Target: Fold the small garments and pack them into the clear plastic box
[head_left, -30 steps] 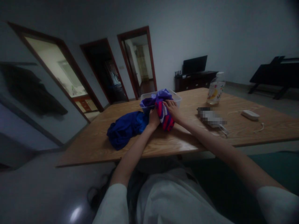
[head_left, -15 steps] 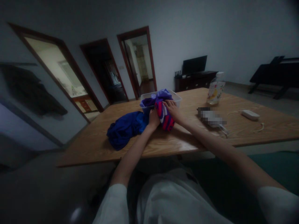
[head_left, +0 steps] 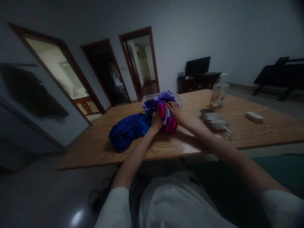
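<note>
The bin (head_left: pixel 181 102) by the table's (head_left: pixel 87 150) far edge holds purple cloth (head_left: pixel 150 104). Before it, my right hand (head_left: pixel 175 110) grips the striped cloth (head_left: pixel 169 123); my left hand (head_left: pixel 156 121) touches it, fingers hidden, grip unclear. Everything lies as a second ago.

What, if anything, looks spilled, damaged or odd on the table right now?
No spill or damage shows on the table. The one oddity is the pixelated patch right of the clear box: blocky squares hide most of an object there. The striped cloth and the bunched blue cloth look ordinary.
</note>
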The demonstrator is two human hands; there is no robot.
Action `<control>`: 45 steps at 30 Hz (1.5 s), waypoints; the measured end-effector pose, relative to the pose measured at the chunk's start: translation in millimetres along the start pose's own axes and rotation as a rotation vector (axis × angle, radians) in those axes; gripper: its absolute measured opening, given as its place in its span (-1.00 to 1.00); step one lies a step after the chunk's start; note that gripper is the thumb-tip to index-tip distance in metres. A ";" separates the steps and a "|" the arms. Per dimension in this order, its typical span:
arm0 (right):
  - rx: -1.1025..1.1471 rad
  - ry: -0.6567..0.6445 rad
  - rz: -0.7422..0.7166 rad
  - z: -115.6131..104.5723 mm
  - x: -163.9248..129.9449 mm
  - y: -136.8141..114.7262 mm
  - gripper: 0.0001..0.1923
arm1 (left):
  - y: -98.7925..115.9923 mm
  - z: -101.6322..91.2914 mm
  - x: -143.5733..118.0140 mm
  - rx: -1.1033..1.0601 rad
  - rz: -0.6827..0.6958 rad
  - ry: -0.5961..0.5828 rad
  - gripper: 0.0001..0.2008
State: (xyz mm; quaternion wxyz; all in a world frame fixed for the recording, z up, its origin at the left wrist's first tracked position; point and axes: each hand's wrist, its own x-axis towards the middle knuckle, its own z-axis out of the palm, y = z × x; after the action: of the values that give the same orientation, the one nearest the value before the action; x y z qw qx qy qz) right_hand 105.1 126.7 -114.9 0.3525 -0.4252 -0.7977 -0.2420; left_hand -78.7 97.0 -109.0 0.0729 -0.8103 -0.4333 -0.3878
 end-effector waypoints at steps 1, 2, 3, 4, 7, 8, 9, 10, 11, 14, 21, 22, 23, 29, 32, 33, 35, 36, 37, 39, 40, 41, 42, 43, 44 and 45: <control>0.000 0.000 0.005 -0.8 0.0 -0.6 -0.44 | -0.5 0.4 -0.1 0.000 0.002 0.003 -0.54; 0.003 -0.003 0.009 -2.1 -0.1 -1.4 -0.43 | -1.0 0.7 -0.1 0.004 0.003 0.007 -0.53; 0.006 -0.006 0.013 -3.7 -0.2 -2.3 -0.43 | -1.4 1.1 0.0 0.012 0.007 0.009 -0.52; 0.011 -0.012 0.014 -5.6 -0.4 -3.2 -0.43 | -1.7 1.3 0.2 0.023 0.013 0.009 -0.52; 0.023 -0.029 0.005 -10.3 -0.7 -5.0 -0.42 | -1.8 1.3 0.6 0.042 0.024 0.021 -0.52; 0.022 -0.030 0.001 -10.9 -0.8 -5.1 -0.42 | -1.6 1.2 0.7 0.040 0.028 0.024 -0.51; 0.018 -0.026 0.000 -10.9 -0.7 -4.9 -0.43 | -1.5 1.0 0.8 0.035 0.031 0.027 -0.51; 0.015 -0.023 -0.001 -10.4 -0.6 -4.5 -0.43 | -1.5 0.9 0.8 0.029 0.030 0.030 -0.50; 0.014 -0.020 -0.002 -9.5 -0.5 -4.0 -0.43 | -1.5 0.9 0.7 0.025 0.027 0.031 -0.49; 0.022 -0.015 0.003 -5.4 -0.3 -2.0 -0.43 | -2.0 1.1 0.6 0.030 0.023 0.021 -0.50; 0.033 -0.010 0.011 -1.9 0.0 -0.9 -0.42 | -1.8 0.2 0.3 -0.028 0.004 0.059 -0.52; 0.039 -0.011 0.014 -2.5 0.1 -1.2 -0.41 | -1.8 -0.1 0.3 -0.035 0.004 0.056 -0.52; 0.045 -0.013 0.016 -3.2 0.1 -1.5 -0.41 | -1.9 -0.3 0.3 -0.039 -0.003 0.054 -0.53; 0.051 -0.021 0.008 -9.1 0.0 -4.7 -0.43 | -3.5 0.4 1.4 -0.060 -0.028 0.040 -0.63; 0.078 -0.011 0.011 -14.1 -0.1 -7.8 -0.47 | -5.3 2.0 1.1 -0.065 -0.054 0.037 -0.63; 0.093 -0.008 0.008 -16.3 -0.2 -9.1 -0.48 | -5.9 2.7 0.9 -0.069 -0.061 0.038 -0.63; 0.122 0.000 0.001 -20.4 -0.3 -11.7 -0.48 | -7.1 4.2 0.6 -0.084 -0.055 0.041 -0.66; 0.136 0.005 -0.001 -22.0 -0.4 -12.8 -0.49 | -7.5 4.9 0.5 -0.094 -0.045 0.040 -0.67; 0.150 0.013 -0.002 -23.1 -0.4 -13.6 -0.49 | -7.9 5.5 0.5 -0.105 -0.041 0.041 -0.69; 0.174 0.034 0.002 -23.6 0.0 -14.5 -0.49 | -8.2 6.4 0.6 -0.112 -0.054 0.038 -0.73; 0.183 0.044 0.004 -23.2 0.3 -14.5 -0.49 | -8.3 6.6 0.6 -0.110 -0.067 0.034 -0.75; 0.190 0.052 0.007 -22.5 0.7 -14.4 -0.49 | -8.4 6.7 0.6 -0.109 -0.080 0.035 -0.76; 0.193 0.056 0.009 -21.9 1.0 -14.1 -0.49 | -8.5 6.7 0.4 -0.109 -0.091 0.041 -0.77; 0.195 0.056 0.009 -21.4 1.3 -13.7 -0.48 | -8.7 6.5 0.1 -0.111 -0.093 0.049 -0.78; 0.198 0.053 0.008 -21.3 1.5 -13.4 -0.48 | -8.9 6.4 -0.2 -0.112 -0.090 0.055 -0.79; 0.202 0.050 0.008 -21.6 1.6 -13.2 -0.48 | -9.1 6.1 -0.5 -0.117 -0.090 0.064 -0.80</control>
State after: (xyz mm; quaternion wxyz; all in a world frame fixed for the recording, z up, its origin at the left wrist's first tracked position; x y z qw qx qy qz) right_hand 101.0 105.8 -101.1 0.4143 -0.3843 -0.8074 -0.1696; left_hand -82.4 105.0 -115.6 0.0218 -0.7801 -0.4431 -0.4411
